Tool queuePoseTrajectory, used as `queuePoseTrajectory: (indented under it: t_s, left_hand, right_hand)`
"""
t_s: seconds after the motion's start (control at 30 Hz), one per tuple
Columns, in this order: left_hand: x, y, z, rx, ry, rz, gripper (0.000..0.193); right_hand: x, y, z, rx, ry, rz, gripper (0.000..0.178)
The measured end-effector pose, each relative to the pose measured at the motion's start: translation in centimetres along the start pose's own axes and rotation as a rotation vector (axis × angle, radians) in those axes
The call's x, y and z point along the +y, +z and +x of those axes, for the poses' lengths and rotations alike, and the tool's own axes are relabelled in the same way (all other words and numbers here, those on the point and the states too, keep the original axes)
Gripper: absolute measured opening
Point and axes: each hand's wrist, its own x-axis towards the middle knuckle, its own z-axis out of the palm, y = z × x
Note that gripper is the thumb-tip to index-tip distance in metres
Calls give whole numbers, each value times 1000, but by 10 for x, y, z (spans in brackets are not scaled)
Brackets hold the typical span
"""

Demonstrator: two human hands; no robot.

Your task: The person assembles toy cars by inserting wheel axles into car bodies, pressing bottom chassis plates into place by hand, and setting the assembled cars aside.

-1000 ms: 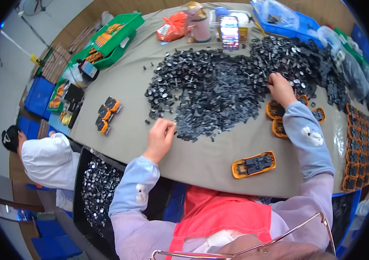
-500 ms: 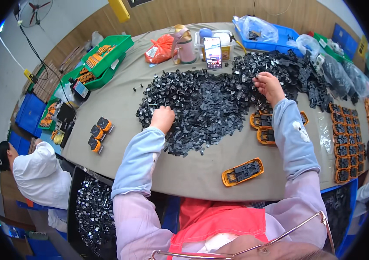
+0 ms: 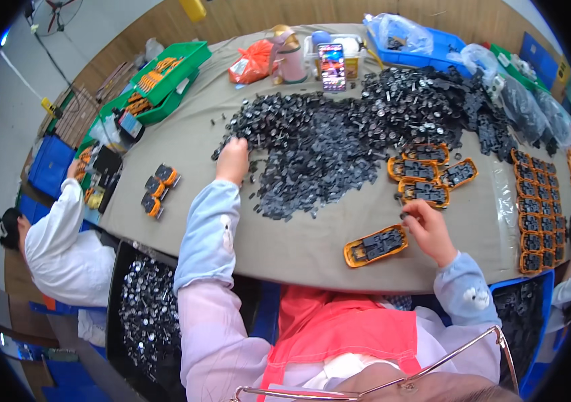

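Observation:
My right hand point(image 3: 429, 231) pinches a wheel axle point(image 3: 403, 215) with small black wheels. It is just beside the right end of an orange toy car shell point(image 3: 376, 246) with a black chassis in it, lying near the front edge. Over the left edge of a heap of black wheels on metal axles point(image 3: 268, 117), my left hand point(image 3: 233, 162) has its fingers drawn together. What they hold, if anything, is hidden. Several more orange car shells point(image 3: 417, 170) with black insides lie in a cluster beyond my right hand.
Small flat black parts point(image 3: 319, 171) lie heaped mid-table, with black chassis parts point(image 3: 493, 127) at the right. Three orange-and-black pieces point(image 3: 154, 191) sit at left; finished-looking rows point(image 3: 530, 221) stand at right. A phone point(image 3: 332, 67) stands at back. Another person point(image 3: 67, 248) works at left.
My right hand has come from the far wheel heap back toward me, beside the nearest car shell, with a wheel axle. My left hand has shifted left and slightly farther away along the heap.

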Motion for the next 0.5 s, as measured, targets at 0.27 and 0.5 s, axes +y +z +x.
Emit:
queuePoseTrajectory:
  t_s: [0.27,0.5]
  left_hand:
    - [53,-52,-36,-185,-463,-841,16]
    - [119,-72,-146,-430,-245,-556,32]
  right_hand:
    - [22,1,-33,107,24,23,11]
    - [27,2,-37,117,71,51,15]
